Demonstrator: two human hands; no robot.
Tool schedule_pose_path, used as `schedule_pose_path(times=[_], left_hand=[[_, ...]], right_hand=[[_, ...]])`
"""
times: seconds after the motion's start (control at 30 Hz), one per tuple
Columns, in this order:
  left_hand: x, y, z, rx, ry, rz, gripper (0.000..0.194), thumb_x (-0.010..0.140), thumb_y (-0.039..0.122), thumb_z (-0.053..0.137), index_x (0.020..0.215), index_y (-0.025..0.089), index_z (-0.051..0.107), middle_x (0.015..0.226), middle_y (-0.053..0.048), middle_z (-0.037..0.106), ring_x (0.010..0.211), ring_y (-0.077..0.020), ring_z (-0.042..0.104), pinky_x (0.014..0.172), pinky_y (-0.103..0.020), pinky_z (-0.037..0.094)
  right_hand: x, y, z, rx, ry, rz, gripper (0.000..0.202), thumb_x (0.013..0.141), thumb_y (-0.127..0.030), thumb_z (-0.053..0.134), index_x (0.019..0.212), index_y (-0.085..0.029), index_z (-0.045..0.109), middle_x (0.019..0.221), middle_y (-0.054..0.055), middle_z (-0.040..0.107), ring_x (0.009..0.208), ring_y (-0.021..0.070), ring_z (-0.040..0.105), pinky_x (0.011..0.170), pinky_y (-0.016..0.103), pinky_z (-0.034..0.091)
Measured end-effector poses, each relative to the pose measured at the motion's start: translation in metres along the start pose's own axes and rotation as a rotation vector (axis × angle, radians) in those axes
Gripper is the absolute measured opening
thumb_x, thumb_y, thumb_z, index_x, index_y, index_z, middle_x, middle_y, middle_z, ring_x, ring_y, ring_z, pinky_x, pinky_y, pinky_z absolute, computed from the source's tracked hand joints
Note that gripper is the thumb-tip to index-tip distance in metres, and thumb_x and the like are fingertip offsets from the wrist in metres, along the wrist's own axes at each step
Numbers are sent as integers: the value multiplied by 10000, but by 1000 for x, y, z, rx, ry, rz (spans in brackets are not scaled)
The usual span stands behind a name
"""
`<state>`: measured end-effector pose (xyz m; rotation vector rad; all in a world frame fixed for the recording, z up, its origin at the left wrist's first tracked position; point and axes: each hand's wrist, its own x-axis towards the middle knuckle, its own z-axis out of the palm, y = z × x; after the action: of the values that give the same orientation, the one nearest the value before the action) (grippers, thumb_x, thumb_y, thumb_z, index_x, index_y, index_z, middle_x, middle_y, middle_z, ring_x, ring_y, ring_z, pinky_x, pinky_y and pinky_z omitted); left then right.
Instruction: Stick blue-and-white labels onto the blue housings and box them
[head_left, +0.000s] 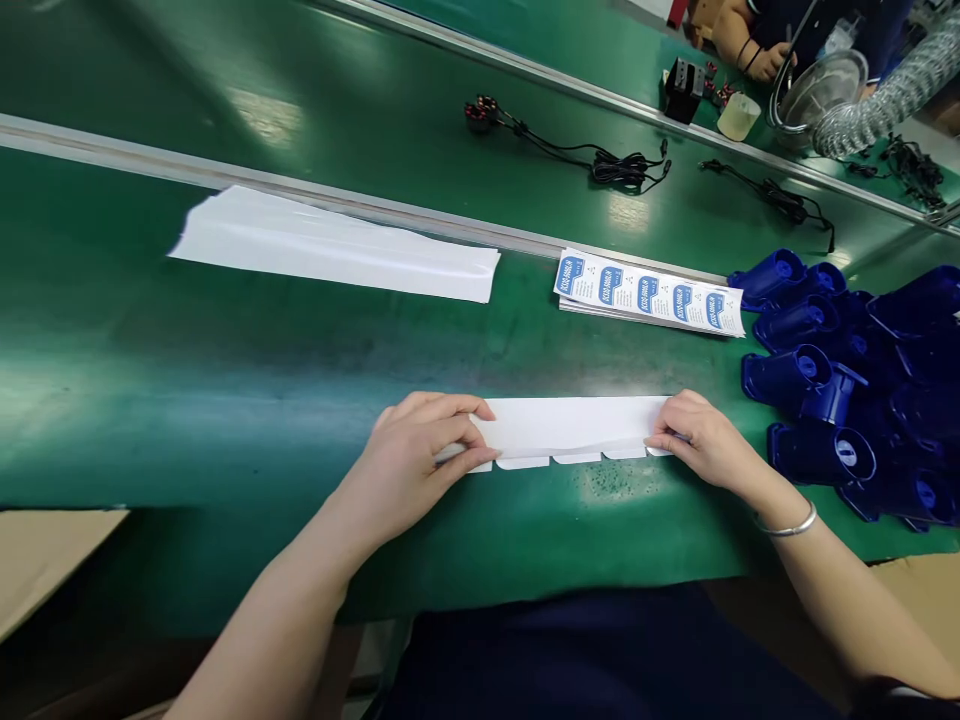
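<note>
A long white label strip [566, 425] lies blank side up on the green bench in front of me, with rounded tabs showing along its near edge. My left hand [427, 445] pinches the strip's left end between thumb and fingers. At the right end my right hand [697, 435] is closed on the same strip, its fingertips curled under. Beyond it lies a stack of printed label sheets [649, 292] with blue and white labels. Farther left is a blank white paper strip [337, 245], one end torn unevenly.
Blue plastic housings [817, 450] are heaped at the right. Past the metal rail [420, 225], a coiled black cable [622, 168] lies on the conveyor. Across it are a co-worker's hand [769, 62] and a flexible silver duct [892, 100]. Cardboard [52, 560] sits at left.
</note>
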<state>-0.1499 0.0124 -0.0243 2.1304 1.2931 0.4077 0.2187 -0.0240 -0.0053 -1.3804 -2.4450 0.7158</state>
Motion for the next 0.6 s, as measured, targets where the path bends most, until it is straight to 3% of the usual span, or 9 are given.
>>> schedule_pose_path(times=[0.2, 0.33, 0.43, 0.6], left_hand=[[16, 12, -4, -22, 33, -89, 428, 880, 582, 505, 668, 238, 648, 984, -58, 743, 965, -295, 628, 805, -402, 474], [23, 13, -11, -20, -32, -162, 414, 866, 586, 535, 676, 243, 667, 954, -46, 740, 967, -285, 632, 771, -369, 473], [20, 4, -16, -62, -83, -137, 411, 843, 609, 591, 678, 239, 662, 1013, -50, 715, 1007, -271, 621, 822, -353, 477], [15, -11, -18, -35, -43, -70, 422, 858, 612, 585, 686, 230, 644, 1044, -63, 686, 1033, -272, 600, 856, -365, 462]], right_hand=[[15, 2, -5, -67, 17, 111, 246, 953, -169, 653, 748, -203, 521, 703, 0, 594, 718, 190, 493, 681, 293, 361], [20, 2, -9, -57, -12, 188, 256, 936, -164, 677, 729, -202, 532, 678, -7, 603, 711, 189, 500, 667, 287, 362], [18, 8, -11, -8, -19, 131, 220, 955, -205, 665, 767, -199, 551, 744, 10, 621, 747, 194, 513, 729, 302, 396], [14, 20, -17, -34, 16, 33, 262, 992, -347, 614, 783, -198, 563, 835, 53, 615, 805, 211, 523, 796, 340, 413]])
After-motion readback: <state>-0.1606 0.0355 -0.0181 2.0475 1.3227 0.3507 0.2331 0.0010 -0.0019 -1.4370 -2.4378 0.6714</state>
